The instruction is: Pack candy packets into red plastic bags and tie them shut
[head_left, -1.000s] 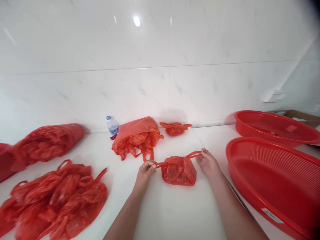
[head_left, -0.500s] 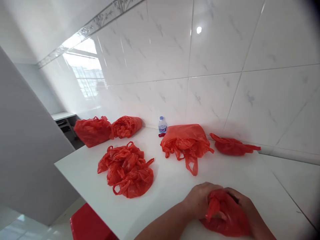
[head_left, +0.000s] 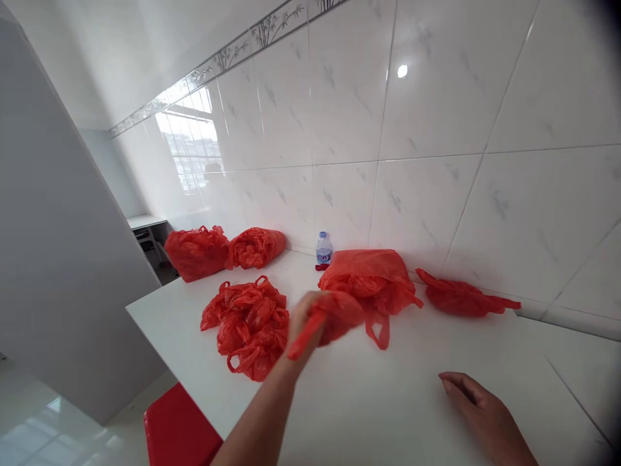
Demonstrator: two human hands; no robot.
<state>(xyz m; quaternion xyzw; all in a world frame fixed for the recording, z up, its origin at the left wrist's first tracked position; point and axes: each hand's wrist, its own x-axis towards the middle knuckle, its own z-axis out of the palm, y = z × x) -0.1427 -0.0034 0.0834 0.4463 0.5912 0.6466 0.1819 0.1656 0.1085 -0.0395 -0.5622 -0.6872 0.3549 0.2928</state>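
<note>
A red bag [head_left: 342, 316] is clamped in the left hand [head_left: 305, 317], whose fingers are largely hidden; its bulk is seen to the right of them, with a strap slanted across the wrist. It is held over the desk [head_left: 369, 401], between a pile of bags [head_left: 252, 323] and the right hand [head_left: 478, 408], whose fingers are loosely curled, thumb and forefinger slightly apart.

The left forearm [head_left: 266, 414] is slanting forward, and the left hand [head_left: 297, 318] is gripping. Well apart, the right hand [head_left: 478, 406] is pointing leftward, its fingers [head_left: 458, 375] loosely curling.
</note>
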